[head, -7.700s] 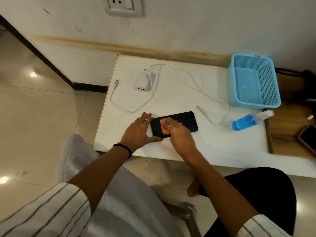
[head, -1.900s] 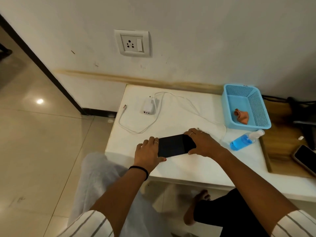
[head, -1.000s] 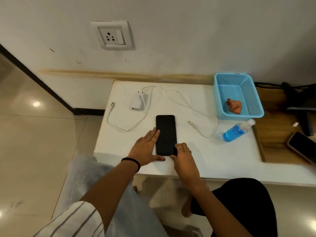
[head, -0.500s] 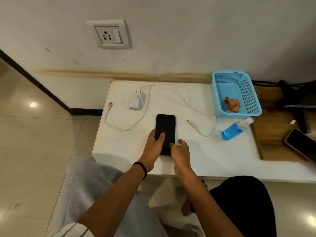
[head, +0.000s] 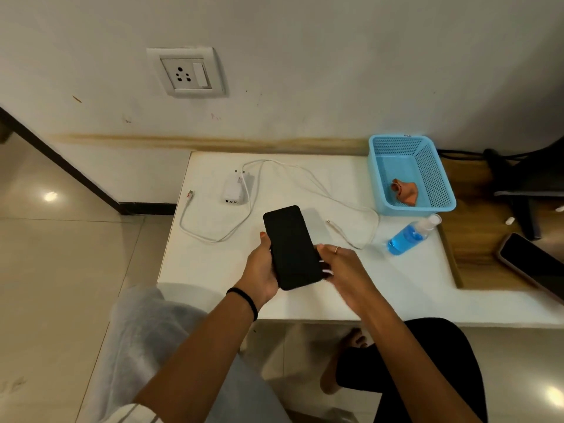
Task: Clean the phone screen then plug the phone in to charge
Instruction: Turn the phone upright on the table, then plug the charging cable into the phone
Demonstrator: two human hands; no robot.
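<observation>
A black phone with a dark screen is lifted off the white table. My left hand grips its left edge from below. My right hand holds its lower right edge with the fingertips. A white charger adapter lies at the back of the table with a white cable looping beside it; one loose plug end lies just right of the phone. A wall socket sits above the table. The orange cloth lies in the blue basket.
A spray bottle of blue liquid lies on its side right of the cable. A second phone rests on the wooden surface at far right. Dark cables and a stand sit behind the basket. My knees are under the table's front edge.
The phone, lying flat on the table half a second ago, is now raised and held in both hands. Seconds earlier the orange cloth went from the screen into the basket.
</observation>
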